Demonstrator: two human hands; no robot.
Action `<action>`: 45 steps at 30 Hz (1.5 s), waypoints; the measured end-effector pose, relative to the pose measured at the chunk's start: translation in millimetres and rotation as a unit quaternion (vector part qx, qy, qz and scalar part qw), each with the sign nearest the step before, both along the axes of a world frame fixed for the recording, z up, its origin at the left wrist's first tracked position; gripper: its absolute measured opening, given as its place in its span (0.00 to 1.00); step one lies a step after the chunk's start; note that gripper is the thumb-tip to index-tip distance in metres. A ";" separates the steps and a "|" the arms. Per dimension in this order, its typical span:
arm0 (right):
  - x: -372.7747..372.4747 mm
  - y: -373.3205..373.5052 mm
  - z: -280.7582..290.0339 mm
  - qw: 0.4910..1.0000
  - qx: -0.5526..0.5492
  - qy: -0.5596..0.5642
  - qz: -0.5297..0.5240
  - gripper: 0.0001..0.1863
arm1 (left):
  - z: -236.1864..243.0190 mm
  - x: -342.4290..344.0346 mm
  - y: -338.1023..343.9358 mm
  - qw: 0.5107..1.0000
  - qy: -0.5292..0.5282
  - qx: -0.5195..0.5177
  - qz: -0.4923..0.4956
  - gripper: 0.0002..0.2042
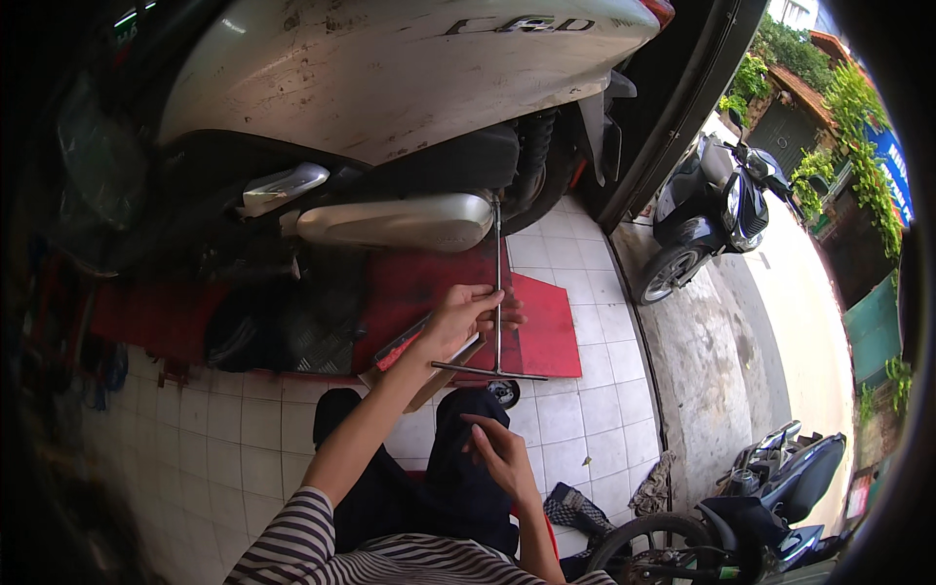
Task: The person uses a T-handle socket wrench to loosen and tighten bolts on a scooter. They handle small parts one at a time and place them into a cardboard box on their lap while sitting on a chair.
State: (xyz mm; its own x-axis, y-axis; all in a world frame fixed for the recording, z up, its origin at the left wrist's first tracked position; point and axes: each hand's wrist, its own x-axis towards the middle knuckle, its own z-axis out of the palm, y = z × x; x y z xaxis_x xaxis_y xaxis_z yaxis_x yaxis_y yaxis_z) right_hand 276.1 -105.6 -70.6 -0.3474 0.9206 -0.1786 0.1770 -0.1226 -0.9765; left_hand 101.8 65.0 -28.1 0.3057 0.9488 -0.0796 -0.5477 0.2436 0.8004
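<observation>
A long metal T-handle wrench (498,343) stands between me and the silver scooter (400,68), its top end at the rear of the silver side cover (395,220), its crossbar at my end. My left hand (468,314) grips the shaft with thumb and fingers. My right hand (495,448) is lower, by my right knee, empty, with thumb and index finger apart. Under my left wrist is a brown cardboard-like object (429,388) with something red beside it, partly hidden by the arm.
The scooter stands on a red lift platform (546,331) over a tiled floor (604,390). A dark door frame (663,117) borders the doorway. Outside are a parked scooter (712,210) and, at lower right, another motorbike (780,487). A rag (651,487) lies near the threshold.
</observation>
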 end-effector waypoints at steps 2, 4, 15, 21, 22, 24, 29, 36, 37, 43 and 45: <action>21.1 -5.4 -1.3 0.998 -0.056 0.028 -0.016 0.18 | 1.7 -3.3 -2.8 1.000 -0.004 0.005 -0.002 0.12; 39.1 -6.8 -12.6 0.998 -0.041 0.024 -0.052 0.16 | 2.6 -5.7 -8.9 1.000 -0.007 0.011 -0.006 0.12; 40.3 90.2 -4.2 0.978 0.099 0.035 -0.182 0.14 | -2.5 -29.5 -83.7 1.000 0.011 0.000 -0.017 0.11; -0.1 95.2 16.9 0.979 0.174 -0.050 -0.092 0.29 | -11.7 -28.2 -72.1 1.000 -0.002 0.014 0.007 0.11; 2.0 84.5 16.6 0.984 0.139 -0.026 -0.106 0.28 | -12.4 -27.3 -65.7 1.000 -0.012 0.023 0.011 0.11; 4.2 72.6 14.9 0.987 0.078 0.031 -0.139 0.26 | -9.9 -22.4 -51.7 0.999 0.008 0.036 0.012 0.11; 18.8 55.3 -1.3 0.991 0.101 0.023 -0.088 0.23 | 3.8 -10.4 -37.2 0.998 0.030 0.057 0.016 0.12; 12.4 64.5 11.9 0.980 0.154 0.020 -0.123 0.20 | -0.9 -4.2 -12.9 0.997 0.037 0.063 0.007 0.13; 11.6 66.9 11.5 0.980 0.154 0.024 -0.127 0.20 | -3.0 -4.8 -9.2 0.997 0.035 0.066 0.005 0.13; 14.6 76.7 4.1 0.980 0.149 0.028 -0.131 0.20 | -14.0 -4.0 3.8 0.998 0.021 0.062 -0.004 0.13; 17.5 78.9 0.1 0.980 0.151 0.031 -0.128 0.20 | -14.6 -3.1 4.8 0.998 0.021 0.057 -0.007 0.13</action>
